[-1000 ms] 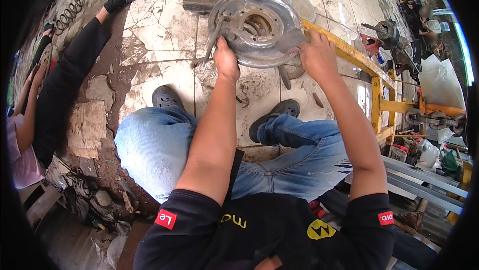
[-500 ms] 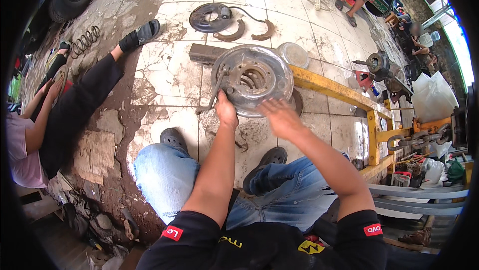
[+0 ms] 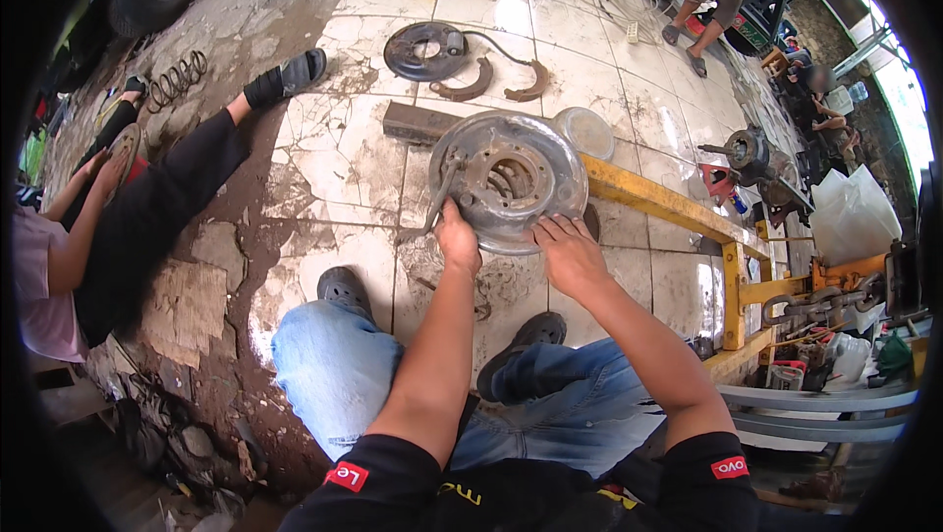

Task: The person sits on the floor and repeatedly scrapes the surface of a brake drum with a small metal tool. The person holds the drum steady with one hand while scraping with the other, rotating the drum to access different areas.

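A round, dirty metal brake backing plate [image 3: 568,164] lies in front of me, with a wide hole in its middle through which a coil spring [image 3: 503,178] shows. A narrow metal lever [image 3: 444,196] sits along its left side. My left hand [image 3: 458,240] is closed on the plate's near left edge, its thumb by the lever's lower end. At the near right rim, my right hand [image 3: 573,255] has its fingers over the edge; its thumb is hidden. Under the plate, a rusty square metal beam [image 3: 413,123] sticks out to the left.
Beyond lie another backing plate [image 3: 405,65] with a cable and two curved brake shoes [image 3: 464,88]. A round clear lid [image 3: 585,132] touches the plate's far side. A yellow metal frame [image 3: 668,200] runs right, near a chain [image 3: 825,302]. Another person's leg [image 3: 187,173] stretches in from the left.
My right hand, blurred over the plate's near part half a second ago, now rests steadier on the near right rim. My left hand keeps its grip. The whole view has shifted slightly.
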Demonstrator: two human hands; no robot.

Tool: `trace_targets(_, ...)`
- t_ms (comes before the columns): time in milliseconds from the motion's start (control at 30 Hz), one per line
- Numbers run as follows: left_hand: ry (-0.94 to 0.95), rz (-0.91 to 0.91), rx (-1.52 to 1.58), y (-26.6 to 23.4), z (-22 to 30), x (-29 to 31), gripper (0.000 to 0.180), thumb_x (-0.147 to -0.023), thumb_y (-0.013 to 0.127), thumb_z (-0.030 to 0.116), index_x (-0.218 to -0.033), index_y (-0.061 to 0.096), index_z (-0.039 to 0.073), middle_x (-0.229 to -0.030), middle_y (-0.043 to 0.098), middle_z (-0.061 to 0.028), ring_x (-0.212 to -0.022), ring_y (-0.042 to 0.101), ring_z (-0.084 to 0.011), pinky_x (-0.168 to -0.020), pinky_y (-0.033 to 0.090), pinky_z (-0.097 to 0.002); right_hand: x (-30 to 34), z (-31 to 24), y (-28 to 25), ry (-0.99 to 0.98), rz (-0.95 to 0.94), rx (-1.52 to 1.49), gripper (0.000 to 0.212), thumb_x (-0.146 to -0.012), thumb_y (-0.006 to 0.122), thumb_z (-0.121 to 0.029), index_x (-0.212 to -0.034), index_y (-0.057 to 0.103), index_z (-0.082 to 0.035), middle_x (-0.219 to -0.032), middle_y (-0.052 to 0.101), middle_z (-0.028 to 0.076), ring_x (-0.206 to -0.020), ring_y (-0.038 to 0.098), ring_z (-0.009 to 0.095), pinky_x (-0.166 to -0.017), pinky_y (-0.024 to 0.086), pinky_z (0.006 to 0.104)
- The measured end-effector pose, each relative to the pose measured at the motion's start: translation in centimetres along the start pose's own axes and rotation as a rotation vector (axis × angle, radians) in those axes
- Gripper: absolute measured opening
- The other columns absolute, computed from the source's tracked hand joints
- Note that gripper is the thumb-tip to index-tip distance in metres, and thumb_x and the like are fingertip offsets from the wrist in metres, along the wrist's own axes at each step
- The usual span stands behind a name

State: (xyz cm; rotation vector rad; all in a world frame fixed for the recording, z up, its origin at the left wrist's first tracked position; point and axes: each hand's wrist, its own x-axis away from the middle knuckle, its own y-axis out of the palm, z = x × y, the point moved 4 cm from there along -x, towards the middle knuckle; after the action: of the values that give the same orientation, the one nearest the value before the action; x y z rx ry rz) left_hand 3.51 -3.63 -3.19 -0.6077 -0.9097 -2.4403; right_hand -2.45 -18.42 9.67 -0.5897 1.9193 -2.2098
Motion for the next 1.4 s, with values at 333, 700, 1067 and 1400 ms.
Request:
trace_targets(333, -0.003, -0.056, 0.071, 0.4, 0.3, 0.2, 0.072, -0.102, 0.048, 0.048, -0.141, 0.042, -0.012, -0.140, 0.050, -0.0194, -0.125, 0.052, -0.0278, -0.108, 0.041, -0.0386, 0.4, -1.5, -0.1, -0.106, 0.091, -0.148, 0.051, -0.083, 0.064, -0.018, -0.132, 0.057, -0.003, -0.139, 0.057, 0.015, -0.132, 0.050, 0.032, -0.114, 0.035, 0.0461)
trace_targets(700, -0.042, 0.053, 0.030, 0.7, 0.3, 0.6, 0.080, -0.100, 0.049, 0.053, -0.136, 0.041, -0.018, -0.136, 0.052, -0.0242, -0.121, 0.052, -0.0283, -0.104, 0.041, -0.0377, -0.3, -0.5, -0.7, -0.100, -0.046, -0.146, 0.061, -0.088, 0.064, -0.027, -0.142, 0.049, -0.003, -0.147, 0.050, 0.017, -0.138, 0.045, 0.033, -0.118, 0.030, 0.0478)
trace_targets(1067, -0.047, 0.004, 0.055, 0.2, 0.1, -0.4, 0.073, -0.102, 0.047, 0.048, -0.138, 0.042, -0.015, -0.138, 0.051, -0.0217, -0.123, 0.052, -0.0283, -0.106, 0.042, -0.0383, 0.4, -2.1, -1.6, -0.169, -0.010, -0.217, 0.058, -0.089, 0.065, -0.028, -0.139, 0.052, 0.000, -0.138, 0.056, 0.021, -0.136, 0.048, 0.031, -0.120, 0.030, 0.0452)
trace_targets(1400, -0.083, -0.072, 0.039, 1.4, 1.9, 1.0, 0.075, -0.103, 0.047, 0.048, -0.140, 0.040, -0.016, -0.142, 0.049, -0.0215, -0.126, 0.050, -0.0279, -0.110, 0.038, -0.0370, 0.3, 1.4, -0.8, -0.056, -0.056, -0.023, 0.068, -0.091, 0.065, -0.040, -0.141, 0.048, 0.003, -0.144, 0.052, 0.020, -0.138, 0.045, 0.032, -0.115, 0.035, 0.0433)
